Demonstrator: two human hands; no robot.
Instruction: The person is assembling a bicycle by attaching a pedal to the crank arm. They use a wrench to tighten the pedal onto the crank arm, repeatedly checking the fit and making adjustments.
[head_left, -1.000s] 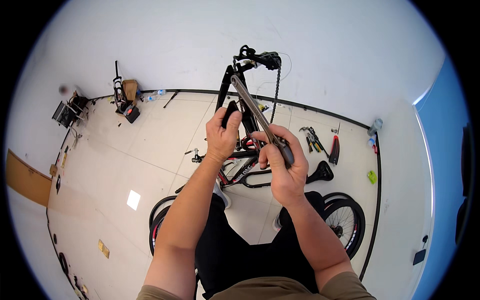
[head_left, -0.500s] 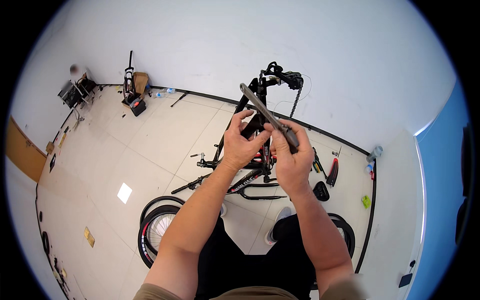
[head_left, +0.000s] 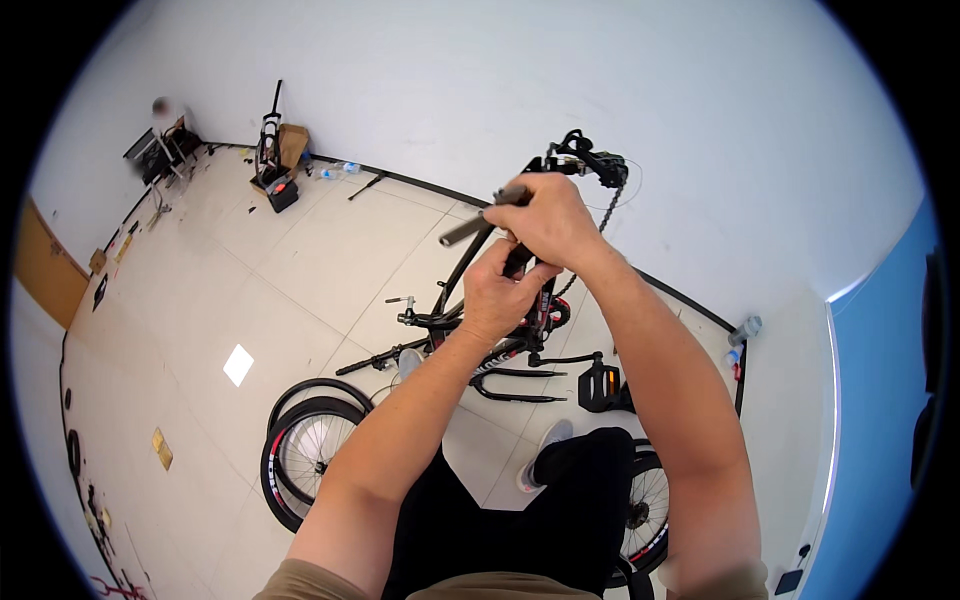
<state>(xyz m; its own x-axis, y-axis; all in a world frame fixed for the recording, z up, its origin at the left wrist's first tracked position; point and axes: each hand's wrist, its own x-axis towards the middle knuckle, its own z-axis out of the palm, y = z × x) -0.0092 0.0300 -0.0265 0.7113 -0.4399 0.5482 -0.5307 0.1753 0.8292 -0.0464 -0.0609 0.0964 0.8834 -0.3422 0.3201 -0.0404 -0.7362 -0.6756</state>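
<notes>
In my right hand (head_left: 550,222) is a grey wrench (head_left: 462,230), its handle pointing down and left; the fingers cover much of its head. Just below, my left hand (head_left: 497,292) has thumb and fingers closed about a dark part at the black bicycle frame (head_left: 462,270); the exact spot is hidden. The frame stands on end, its derailleur (head_left: 608,172) and hanging chain (head_left: 612,208) at the top. Beneath my right forearm, a crank arm carries a black pedal (head_left: 598,388) with an orange reflector.
Detached wheels lie on either side of my legs, one at left (head_left: 318,462) and one at right (head_left: 645,510). A handlebar (head_left: 375,362) rests on the tiles. Along the far wall are a fork (head_left: 270,145), a cardboard box (head_left: 293,145) and bottles (head_left: 340,172). Farther left, a person (head_left: 180,125) sits.
My right hand has moved up and left, turning the wrench so its handle now points down-left. The left hand has shifted slightly lower right and closed. The crank and pedal have come into sight.
</notes>
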